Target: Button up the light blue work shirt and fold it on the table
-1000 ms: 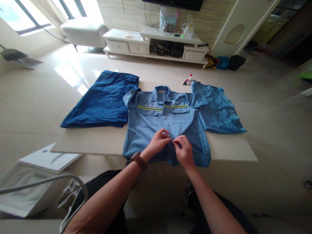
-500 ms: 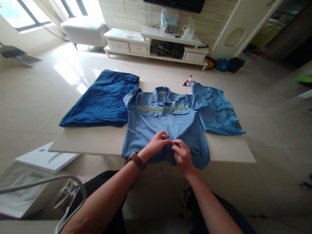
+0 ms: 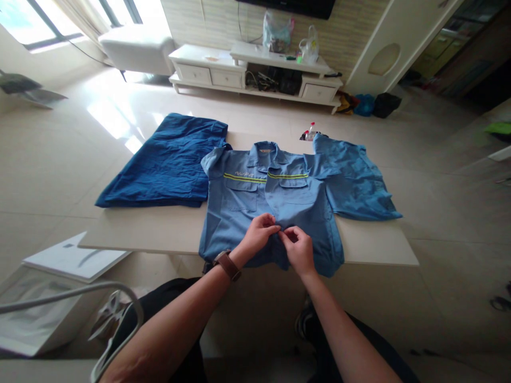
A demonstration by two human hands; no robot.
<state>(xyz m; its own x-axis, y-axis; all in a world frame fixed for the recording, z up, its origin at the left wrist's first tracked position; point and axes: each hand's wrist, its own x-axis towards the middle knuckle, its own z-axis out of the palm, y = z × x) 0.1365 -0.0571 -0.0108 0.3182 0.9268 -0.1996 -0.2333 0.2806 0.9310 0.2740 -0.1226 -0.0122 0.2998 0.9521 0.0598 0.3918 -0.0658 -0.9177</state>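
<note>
A light blue work shirt [image 3: 239,229] with yellow stripes across the chest and two flap pockets lies face up on the table, its collar away from me. My left hand [image 3: 260,233], with a brown-strapped watch at the wrist, pinches the shirt's front edge below the chest. Close beside it, my right hand [image 3: 297,249] pinches the same front opening, fingertips almost touching the left ones. What sits between the fingertips is too small to make out. The shirt's lower hem hangs over the near table edge.
Folded dark blue clothing [image 3: 167,165] lies left of the shirt, and lighter blue clothing [image 3: 355,181] lies right. The pale table [image 3: 131,229] has its near edge before my knees. Bottles with red caps [image 3: 310,132] show beyond it. A white box [image 3: 75,255] stands at lower left.
My right hand has turned slightly, its fingers curling in closer to the left fingertips. The shirt's front edge has shifted a little near the hands.
</note>
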